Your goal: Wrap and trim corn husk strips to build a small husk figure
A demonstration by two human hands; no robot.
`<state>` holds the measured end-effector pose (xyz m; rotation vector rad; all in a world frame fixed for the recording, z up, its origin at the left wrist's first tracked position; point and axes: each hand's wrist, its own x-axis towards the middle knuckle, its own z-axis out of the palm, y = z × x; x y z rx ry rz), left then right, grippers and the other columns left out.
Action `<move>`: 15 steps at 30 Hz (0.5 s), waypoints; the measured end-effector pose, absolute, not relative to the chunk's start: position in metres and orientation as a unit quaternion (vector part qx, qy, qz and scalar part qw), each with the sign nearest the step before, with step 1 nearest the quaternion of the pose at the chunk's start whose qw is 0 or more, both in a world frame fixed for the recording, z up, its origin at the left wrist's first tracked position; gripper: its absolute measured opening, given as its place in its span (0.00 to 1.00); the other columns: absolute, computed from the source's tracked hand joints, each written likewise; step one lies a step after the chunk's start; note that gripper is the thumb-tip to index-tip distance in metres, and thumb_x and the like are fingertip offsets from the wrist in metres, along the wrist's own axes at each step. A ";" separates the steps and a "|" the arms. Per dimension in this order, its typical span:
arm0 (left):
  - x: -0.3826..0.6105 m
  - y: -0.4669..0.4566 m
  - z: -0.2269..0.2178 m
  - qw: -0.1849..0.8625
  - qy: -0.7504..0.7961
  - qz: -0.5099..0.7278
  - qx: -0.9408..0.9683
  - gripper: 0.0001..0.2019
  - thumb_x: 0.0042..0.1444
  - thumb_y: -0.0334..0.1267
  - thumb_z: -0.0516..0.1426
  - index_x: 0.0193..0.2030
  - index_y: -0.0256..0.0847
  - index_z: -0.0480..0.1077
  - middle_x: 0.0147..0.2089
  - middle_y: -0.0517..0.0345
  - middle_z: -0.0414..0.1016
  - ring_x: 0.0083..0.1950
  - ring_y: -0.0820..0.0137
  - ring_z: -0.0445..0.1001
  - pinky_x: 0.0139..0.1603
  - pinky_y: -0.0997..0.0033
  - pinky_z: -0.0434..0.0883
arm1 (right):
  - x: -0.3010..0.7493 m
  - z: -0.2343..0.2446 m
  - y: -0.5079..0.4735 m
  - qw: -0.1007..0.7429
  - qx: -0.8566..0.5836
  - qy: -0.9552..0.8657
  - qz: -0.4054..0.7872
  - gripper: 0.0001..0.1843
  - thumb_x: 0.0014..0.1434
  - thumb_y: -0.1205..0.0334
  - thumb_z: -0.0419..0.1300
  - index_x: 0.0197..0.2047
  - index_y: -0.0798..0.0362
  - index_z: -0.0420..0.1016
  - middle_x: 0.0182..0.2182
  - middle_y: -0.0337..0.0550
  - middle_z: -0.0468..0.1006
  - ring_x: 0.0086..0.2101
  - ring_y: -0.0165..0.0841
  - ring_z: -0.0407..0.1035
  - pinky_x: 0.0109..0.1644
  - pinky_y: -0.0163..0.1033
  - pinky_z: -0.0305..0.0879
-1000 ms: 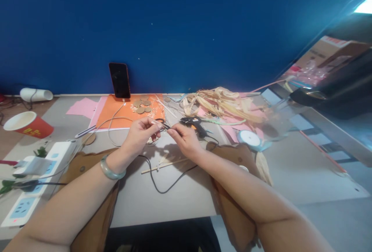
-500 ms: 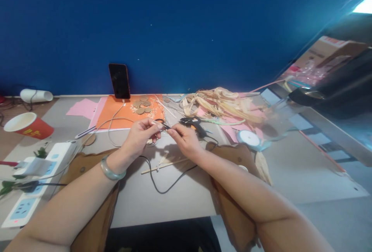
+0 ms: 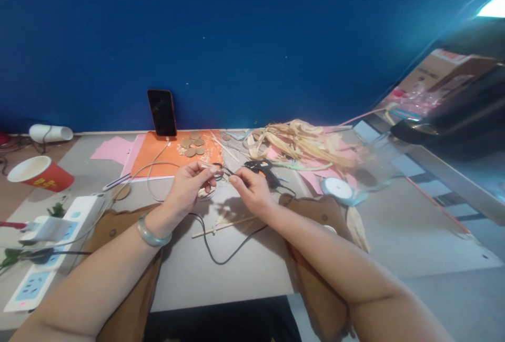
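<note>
Over the middle of the table my hands are close together. My left hand (image 3: 193, 180), with a bracelet on its wrist, is closed in a pinch on something small and pale that I cannot make out. My right hand (image 3: 249, 187) is closed around a slim dark tool (image 3: 228, 171), whose tip points toward the left fingers; its kind is unclear. A black loop (image 3: 218, 165) shows just behind the left fingertips. Below the hands lies a thin stick (image 3: 226, 225) with pale scraps around it. A black glue gun (image 3: 260, 166) rests behind my right hand.
A phone (image 3: 161, 112) leans on the blue wall. Several brown discs (image 3: 192, 144) lie on orange paper (image 3: 145, 155). Dried husks (image 3: 303, 139) and a ribbon spool (image 3: 337, 188) are to the right. A red cup (image 3: 51, 174) and power strip (image 3: 77, 210) stand left. A black cable (image 3: 221, 262) loops in front.
The right fingers have shifted slightly, and the dark tool shows a little more between the hands. My left hand keeps its pinch. The whole view has moved slightly.
</note>
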<state>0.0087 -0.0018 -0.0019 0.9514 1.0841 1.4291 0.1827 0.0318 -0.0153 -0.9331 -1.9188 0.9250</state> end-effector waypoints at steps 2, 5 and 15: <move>0.009 -0.002 -0.001 0.513 0.462 0.600 0.404 0.11 0.47 0.40 0.66 0.28 0.35 0.72 0.24 0.58 0.75 0.21 0.78 0.67 0.20 0.79 0.63 | 0.183 -0.017 0.032 0.384 -0.374 -0.768 0.351 0.20 0.62 0.46 0.53 0.27 0.53 0.64 0.21 0.34 0.59 0.24 0.26 0.55 0.29 0.33 0.52; 0.010 -0.003 -0.002 0.501 0.466 0.598 0.418 0.10 0.47 0.40 0.66 0.28 0.35 0.73 0.22 0.59 0.73 0.21 0.78 0.67 0.21 0.78 0.63 | 0.183 -0.019 0.033 0.371 -0.378 -0.778 0.338 0.21 0.62 0.45 0.53 0.27 0.53 0.64 0.21 0.34 0.60 0.24 0.26 0.56 0.29 0.33 0.51; 0.011 -0.004 -0.005 0.493 0.469 0.588 0.437 0.12 0.47 0.42 0.66 0.28 0.36 0.72 0.20 0.60 0.72 0.20 0.78 0.66 0.21 0.78 0.64 | 0.183 -0.017 0.033 0.371 -0.361 -0.786 0.337 0.21 0.62 0.46 0.53 0.27 0.54 0.65 0.21 0.34 0.60 0.24 0.26 0.56 0.30 0.33 0.52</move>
